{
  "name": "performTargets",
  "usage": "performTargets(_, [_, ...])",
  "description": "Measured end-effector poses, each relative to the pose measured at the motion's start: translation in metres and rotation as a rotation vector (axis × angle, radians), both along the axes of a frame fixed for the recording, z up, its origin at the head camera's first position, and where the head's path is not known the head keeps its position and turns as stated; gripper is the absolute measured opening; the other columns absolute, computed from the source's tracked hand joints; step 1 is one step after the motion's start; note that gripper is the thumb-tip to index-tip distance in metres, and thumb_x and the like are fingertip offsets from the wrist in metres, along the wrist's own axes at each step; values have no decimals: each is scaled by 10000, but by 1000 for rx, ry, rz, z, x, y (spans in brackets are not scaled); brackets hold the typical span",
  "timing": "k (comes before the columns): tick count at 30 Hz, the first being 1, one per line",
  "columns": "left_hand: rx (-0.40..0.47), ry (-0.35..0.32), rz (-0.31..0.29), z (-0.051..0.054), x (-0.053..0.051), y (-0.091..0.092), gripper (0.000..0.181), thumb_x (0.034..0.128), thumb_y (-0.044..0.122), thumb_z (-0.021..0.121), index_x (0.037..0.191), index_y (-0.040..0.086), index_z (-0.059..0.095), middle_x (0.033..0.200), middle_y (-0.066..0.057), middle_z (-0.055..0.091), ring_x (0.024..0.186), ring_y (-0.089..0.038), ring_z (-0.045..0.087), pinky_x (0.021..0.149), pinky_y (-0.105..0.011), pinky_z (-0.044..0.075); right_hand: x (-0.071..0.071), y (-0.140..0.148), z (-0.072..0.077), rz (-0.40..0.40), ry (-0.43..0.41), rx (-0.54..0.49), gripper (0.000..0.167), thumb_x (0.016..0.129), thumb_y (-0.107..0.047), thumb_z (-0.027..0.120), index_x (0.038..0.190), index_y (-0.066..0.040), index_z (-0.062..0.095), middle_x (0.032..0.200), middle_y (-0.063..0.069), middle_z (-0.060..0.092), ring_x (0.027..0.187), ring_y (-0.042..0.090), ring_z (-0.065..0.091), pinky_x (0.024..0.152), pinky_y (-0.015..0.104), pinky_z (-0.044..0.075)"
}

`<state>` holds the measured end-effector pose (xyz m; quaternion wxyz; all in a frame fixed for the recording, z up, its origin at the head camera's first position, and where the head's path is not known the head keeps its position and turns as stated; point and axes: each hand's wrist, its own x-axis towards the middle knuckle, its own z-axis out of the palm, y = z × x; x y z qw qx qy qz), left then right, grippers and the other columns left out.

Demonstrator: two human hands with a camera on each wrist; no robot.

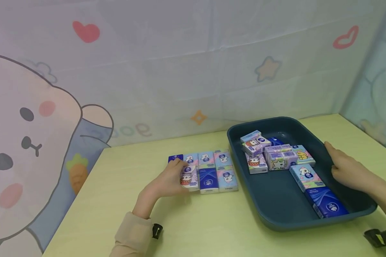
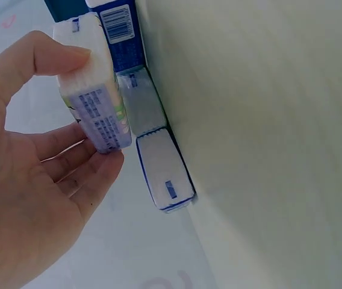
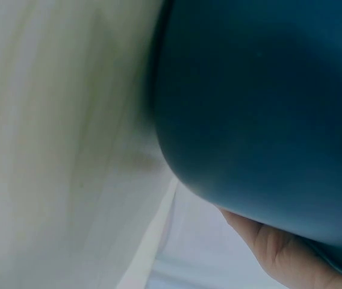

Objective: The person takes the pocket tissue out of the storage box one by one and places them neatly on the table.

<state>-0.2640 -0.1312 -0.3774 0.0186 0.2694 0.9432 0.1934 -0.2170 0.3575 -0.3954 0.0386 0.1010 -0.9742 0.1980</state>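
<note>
My left hand (image 1: 168, 180) pinches a pink-and-purple cartoon pocket tissue pack (image 1: 189, 176) at the left part of two short rows of packs on the table. In the left wrist view the thumb lies on one side of this tissue pack (image 2: 96, 99), the fingers on the other. Beside it lie a dark blue pack (image 1: 209, 178) and a light blue pack (image 1: 227, 179). My right hand (image 1: 352, 171) grips the right rim of a dark teal plastic tub (image 1: 267, 208). The right wrist view shows the tub's outer wall (image 3: 261, 120) with the hand at its rim.
Several tissue packs sit in the tub, some stacked in a loose group (image 1: 278, 160), with a blue one (image 1: 327, 202) near its front right corner. The pale yellow table (image 1: 115, 200) ends at a cartoon-printed cloth (image 1: 167, 82) behind.
</note>
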Motion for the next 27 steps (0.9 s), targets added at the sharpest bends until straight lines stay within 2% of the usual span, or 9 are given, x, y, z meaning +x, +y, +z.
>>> performTargets(9, [-12, 5, 0, -6, -2, -1, 768, 624, 167, 838, 1285, -31, 502, 1190, -95, 520, 1065, -214, 480, 995, -373, 466, -1, 0, -1, 4, 21, 11, 740, 822, 107, 400, 1431, 213, -6, 1340, 531, 247, 1194, 657, 331, 922, 729, 343])
performTargets(27, [-78, 30, -33, -9, -1, 2, 771, 638, 121, 827, 1319, -8, 488, 1262, -101, 515, 1158, -251, 463, 1039, -399, 443, 0, -1, 0, -1, 20, 21, 733, 830, 106, 409, 1427, 221, -1, 1338, 530, 249, 1169, 635, 365, 919, 726, 352])
